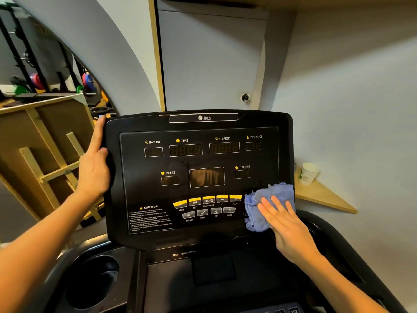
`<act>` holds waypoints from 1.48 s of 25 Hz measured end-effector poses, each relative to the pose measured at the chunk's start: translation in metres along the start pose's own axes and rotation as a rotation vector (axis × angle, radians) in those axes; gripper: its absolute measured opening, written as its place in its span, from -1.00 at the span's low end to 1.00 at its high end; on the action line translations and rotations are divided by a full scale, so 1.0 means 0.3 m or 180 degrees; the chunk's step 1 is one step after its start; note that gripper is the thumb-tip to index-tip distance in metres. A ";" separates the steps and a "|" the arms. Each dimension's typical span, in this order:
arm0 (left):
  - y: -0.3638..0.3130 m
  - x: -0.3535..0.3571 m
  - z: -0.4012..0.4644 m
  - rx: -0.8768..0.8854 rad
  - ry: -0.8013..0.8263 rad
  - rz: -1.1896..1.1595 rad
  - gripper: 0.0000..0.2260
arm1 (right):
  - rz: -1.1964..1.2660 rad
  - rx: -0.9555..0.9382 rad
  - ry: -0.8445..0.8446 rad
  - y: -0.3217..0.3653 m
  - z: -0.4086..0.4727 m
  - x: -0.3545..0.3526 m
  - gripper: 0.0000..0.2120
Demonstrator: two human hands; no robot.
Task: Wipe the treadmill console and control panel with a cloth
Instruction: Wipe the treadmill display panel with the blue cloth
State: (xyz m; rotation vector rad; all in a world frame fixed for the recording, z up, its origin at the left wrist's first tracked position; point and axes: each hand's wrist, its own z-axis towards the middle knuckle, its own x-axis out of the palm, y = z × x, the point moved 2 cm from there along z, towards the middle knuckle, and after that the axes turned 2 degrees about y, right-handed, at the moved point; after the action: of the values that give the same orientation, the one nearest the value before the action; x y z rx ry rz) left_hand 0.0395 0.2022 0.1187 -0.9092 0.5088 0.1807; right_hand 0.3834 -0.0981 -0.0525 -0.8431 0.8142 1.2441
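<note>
My right hand (286,224) presses spread fingers (267,208) flat on the blue cloth (268,199) at the console (198,177) corner, left hand (94,168) gripping its edge.

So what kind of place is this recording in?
Most likely a gym: a treadmill console fills the view, and coloured weight plates sit on black racks at the left.

The console face (198,159) lies open across its middle (displays unlit); the left hand (94,168) blocks its left edge, a paper cup (308,173) crowds the right.
</note>
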 end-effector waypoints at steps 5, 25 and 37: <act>0.008 0.003 0.003 0.0005 -0.0049 -0.0022 -0.42 | 0.0180 0.0219 -0.0256 -0.051 0.162 -0.062 -0.23; -0.017 0.008 0.001 -0.0037 -0.0091 -0.0091 -0.40 | 0.0515 0.0763 -0.1439 0.071 0.809 -0.296 -0.41; 0.008 0.004 0.010 -0.0049 -0.0097 -0.0015 -0.40 | 0.0745 0.0035 -0.1132 0.555 0.838 -0.180 -0.33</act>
State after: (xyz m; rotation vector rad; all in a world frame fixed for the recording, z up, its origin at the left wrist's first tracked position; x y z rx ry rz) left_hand 0.0408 0.2061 0.1179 -0.9212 0.4775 0.1943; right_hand 0.2273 0.1193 0.0962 -0.5046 0.6414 1.5413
